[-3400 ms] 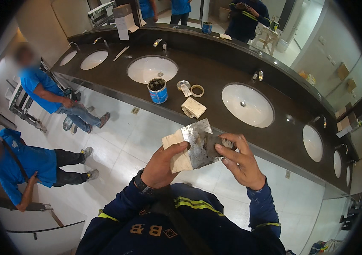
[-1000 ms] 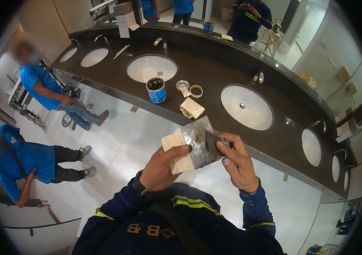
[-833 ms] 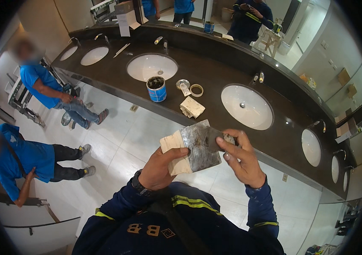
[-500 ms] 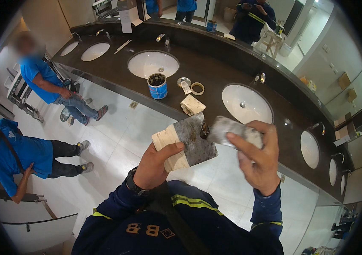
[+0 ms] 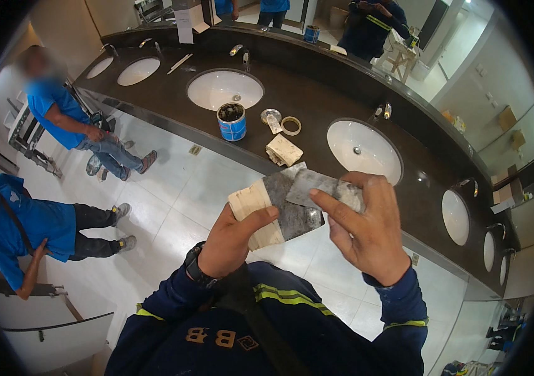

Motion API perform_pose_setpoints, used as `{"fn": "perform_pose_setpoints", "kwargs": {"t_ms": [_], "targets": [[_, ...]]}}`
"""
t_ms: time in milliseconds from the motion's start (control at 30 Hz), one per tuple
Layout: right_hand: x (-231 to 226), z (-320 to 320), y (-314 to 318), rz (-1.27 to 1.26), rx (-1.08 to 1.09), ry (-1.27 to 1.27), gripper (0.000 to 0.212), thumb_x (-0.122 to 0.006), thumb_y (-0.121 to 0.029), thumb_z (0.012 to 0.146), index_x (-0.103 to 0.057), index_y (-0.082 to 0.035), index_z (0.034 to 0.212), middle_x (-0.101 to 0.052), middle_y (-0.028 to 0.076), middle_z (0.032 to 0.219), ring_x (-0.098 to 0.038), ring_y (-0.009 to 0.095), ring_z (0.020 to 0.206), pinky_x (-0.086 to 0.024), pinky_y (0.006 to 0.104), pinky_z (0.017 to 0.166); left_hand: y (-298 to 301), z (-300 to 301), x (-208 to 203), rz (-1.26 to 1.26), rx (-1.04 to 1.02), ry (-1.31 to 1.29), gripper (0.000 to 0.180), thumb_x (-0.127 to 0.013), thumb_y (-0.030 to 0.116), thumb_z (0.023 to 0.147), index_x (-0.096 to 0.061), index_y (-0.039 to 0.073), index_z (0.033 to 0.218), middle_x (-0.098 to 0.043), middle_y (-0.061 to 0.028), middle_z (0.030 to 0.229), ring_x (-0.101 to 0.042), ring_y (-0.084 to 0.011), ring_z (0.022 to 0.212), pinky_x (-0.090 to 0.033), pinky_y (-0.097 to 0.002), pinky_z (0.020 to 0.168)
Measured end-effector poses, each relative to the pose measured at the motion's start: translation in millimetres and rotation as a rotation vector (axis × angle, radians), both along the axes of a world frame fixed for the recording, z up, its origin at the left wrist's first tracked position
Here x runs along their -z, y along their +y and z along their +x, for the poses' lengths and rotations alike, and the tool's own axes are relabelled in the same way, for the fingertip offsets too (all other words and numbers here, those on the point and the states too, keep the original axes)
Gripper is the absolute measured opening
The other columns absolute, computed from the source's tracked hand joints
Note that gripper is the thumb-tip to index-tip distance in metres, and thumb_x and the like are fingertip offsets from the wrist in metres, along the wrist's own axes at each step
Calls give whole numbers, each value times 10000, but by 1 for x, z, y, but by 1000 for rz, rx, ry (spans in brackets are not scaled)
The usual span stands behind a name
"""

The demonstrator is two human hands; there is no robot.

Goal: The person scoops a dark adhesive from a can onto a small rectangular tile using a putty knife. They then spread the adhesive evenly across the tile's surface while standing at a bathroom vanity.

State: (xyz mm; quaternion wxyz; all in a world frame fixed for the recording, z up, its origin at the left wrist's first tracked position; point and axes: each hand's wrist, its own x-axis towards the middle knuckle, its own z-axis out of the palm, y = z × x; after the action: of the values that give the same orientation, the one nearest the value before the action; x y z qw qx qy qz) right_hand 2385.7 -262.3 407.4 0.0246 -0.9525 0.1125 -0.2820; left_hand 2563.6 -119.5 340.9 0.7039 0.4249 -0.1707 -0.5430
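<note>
My left hand (image 5: 228, 245) grips a flat scraper by its cream, tape-like end, thumb on top. The scraper's grey metal blade (image 5: 284, 216) is smeared with dark paste. In my right hand (image 5: 372, 241) is a smaller grey metal spreader plate (image 5: 309, 184), pinched between thumb and fingers. Its left end overlaps the upper right part of the blade and appears to touch it. A blue can (image 5: 232, 128) of dark paste stands open-topped on the counter beyond my hands. Close to the blade, at the counter's edge, lies a folded cream cloth or paper (image 5: 283, 151).
The dark counter (image 5: 304, 139) curves across the view with several white sinks, including one at the right (image 5: 364, 153). A tape roll (image 5: 291, 126) lies beside a small round lid with a pale strip (image 5: 271, 120). Two people in blue shirts (image 5: 60, 106) stand at the left.
My right hand has brought the spreader plate left onto the blade. The dark lump at the blade's right edge no longer shows. My left hand has barely moved.
</note>
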Motion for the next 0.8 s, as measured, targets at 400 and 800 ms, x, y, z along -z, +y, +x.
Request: {"fn": "perform_pose_setpoints", "kwargs": {"t_ms": [400, 800], "targets": [[11, -5, -8, 796, -232, -217, 374, -604, -59, 835, -690, -79, 1198, -537, 180, 1191, -546, 283, 1078, -441, 381, 938, -1, 7, -11, -117, 112, 257, 404, -587, 91, 945, -469, 21, 1324, -592, -83, 1249, -593, -207, 1164, -479, -352, 987], [60, -12, -11, 1233, 38, -501, 356, -411, -226, 1046, -506, 55, 1243, -671, 111, 845, -609, 143, 721, -490, 255, 695, 9, 9, 1, -160, -76, -287, 322, -537, 88, 986, -526, -16, 1291, -633, -68, 1199, -600, -149, 1107, -478, -297, 953]]}}
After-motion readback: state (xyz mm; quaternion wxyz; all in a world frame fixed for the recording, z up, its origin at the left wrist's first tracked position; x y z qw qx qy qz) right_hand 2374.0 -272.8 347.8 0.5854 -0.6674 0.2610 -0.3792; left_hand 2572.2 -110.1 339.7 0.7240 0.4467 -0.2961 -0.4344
